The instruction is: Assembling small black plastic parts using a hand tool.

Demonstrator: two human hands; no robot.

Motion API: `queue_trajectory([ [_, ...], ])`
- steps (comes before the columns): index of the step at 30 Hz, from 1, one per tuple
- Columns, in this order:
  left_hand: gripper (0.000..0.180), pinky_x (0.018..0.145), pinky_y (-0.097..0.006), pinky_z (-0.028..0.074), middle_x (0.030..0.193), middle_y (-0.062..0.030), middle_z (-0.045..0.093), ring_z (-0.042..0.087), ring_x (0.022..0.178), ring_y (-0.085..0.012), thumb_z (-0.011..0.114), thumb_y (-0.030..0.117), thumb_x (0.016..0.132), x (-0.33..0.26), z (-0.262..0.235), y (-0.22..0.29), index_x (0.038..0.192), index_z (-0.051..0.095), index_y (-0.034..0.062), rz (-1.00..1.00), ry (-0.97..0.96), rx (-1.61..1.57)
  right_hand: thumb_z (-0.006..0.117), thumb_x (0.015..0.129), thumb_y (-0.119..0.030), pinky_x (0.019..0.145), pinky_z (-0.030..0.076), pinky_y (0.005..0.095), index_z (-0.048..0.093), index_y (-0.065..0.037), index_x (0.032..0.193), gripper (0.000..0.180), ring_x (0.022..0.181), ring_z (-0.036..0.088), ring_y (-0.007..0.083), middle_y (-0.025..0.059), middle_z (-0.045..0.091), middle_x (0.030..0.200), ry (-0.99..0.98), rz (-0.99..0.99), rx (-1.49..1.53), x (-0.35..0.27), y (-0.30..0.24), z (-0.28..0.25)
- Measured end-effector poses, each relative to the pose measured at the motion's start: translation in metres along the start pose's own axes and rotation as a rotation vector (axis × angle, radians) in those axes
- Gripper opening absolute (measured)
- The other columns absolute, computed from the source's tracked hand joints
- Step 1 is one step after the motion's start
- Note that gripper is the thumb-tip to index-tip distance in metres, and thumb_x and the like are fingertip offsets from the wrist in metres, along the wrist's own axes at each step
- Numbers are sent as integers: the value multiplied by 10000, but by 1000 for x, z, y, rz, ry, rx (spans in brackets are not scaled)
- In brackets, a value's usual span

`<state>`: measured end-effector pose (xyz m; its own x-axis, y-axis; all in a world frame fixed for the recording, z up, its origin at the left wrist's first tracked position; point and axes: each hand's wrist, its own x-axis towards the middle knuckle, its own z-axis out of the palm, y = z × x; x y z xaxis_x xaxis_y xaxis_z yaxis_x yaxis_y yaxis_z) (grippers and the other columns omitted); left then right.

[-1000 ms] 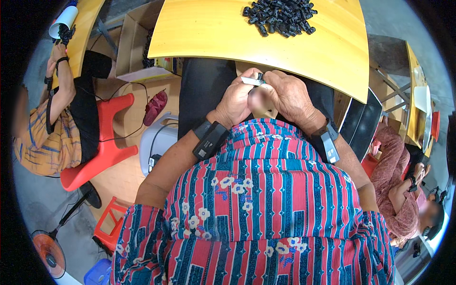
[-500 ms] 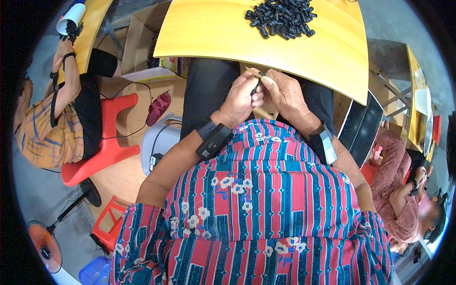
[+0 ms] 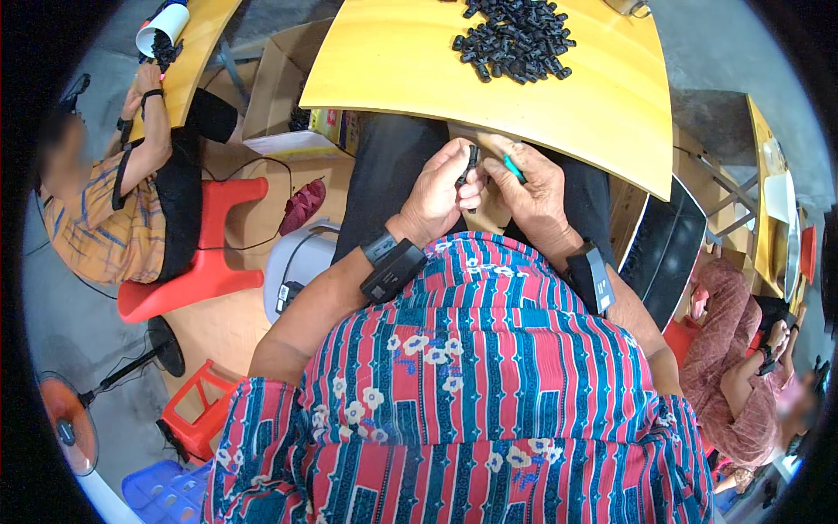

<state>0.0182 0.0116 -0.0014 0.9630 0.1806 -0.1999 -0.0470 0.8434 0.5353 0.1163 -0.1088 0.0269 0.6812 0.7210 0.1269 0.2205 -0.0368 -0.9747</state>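
Observation:
Over my lap, just below the table's near edge, my left hand [image 3: 439, 190] is closed around a small black part [image 3: 472, 162], dark and narrow, probably plastic. Close beside it on the right, my right hand [image 3: 530, 188] grips a slim tool with a teal-green handle [image 3: 514, 169]; its working end is blurred or covered by the fingers, so its kind is unclear. A small gap separates the two hands. On the yellow table [image 3: 384, 61] in front of me lies a heap of black plastic parts [image 3: 515, 39], similar in colour to the held one.
A cardboard box [image 3: 271, 96] stands left of the table and a black panel [image 3: 663, 240] leans at its right. At left a co-worker sits on a red chair [image 3: 214, 262] near a white tube [image 3: 163, 26]. Another person sits at right. A fan [image 3: 68, 428] stands lower left.
My right hand has moved slightly away from the left, and the teal handle now shows in it. More of the black part in my left hand is visible. The view has shifted a little.

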Motion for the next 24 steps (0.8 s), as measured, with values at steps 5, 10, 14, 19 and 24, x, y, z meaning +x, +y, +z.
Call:
queue_trajectory([
  [5,163,531,-196,347,753,35,433,383,608,-56,414,283,988,10,-9,11,979,484,136,-13,7,-7,674,739,-59,604,495,334,646,-134,1117,387,676,611,281,113,598,773,-29,-292,-418,15,3,6],
  [10,148,530,-205,345,754,41,447,387,604,-58,450,280,970,16,-15,8,968,495,140,1,22,-63,670,684,-45,543,480,357,645,-153,1119,449,607,579,279,91,549,694,-80,-348,-570,17,-4,7],
  [14,134,530,-207,343,754,46,450,390,603,-59,458,270,965,17,-17,9,963,495,140,6,-21,-115,663,678,-57,538,479,364,653,-158,1107,441,595,571,282,88,542,683,-77,-440,-572,17,-9,7],
  [19,87,531,-211,360,756,40,463,415,608,-63,459,207,952,19,-13,7,970,494,130,1,-12,-187,674,675,-98,529,472,373,667,-135,1037,364,583,566,286,90,534,673,-71,-430,-539,20,5,2],
  [24,159,499,-193,319,747,20,448,370,569,-53,350,221,996,12,-2,8,1031,479,135,-78,62,-28,702,741,-175,620,503,340,651,-119,1080,347,712,624,294,120,613,805,37,-268,-367,15,0,6],
])
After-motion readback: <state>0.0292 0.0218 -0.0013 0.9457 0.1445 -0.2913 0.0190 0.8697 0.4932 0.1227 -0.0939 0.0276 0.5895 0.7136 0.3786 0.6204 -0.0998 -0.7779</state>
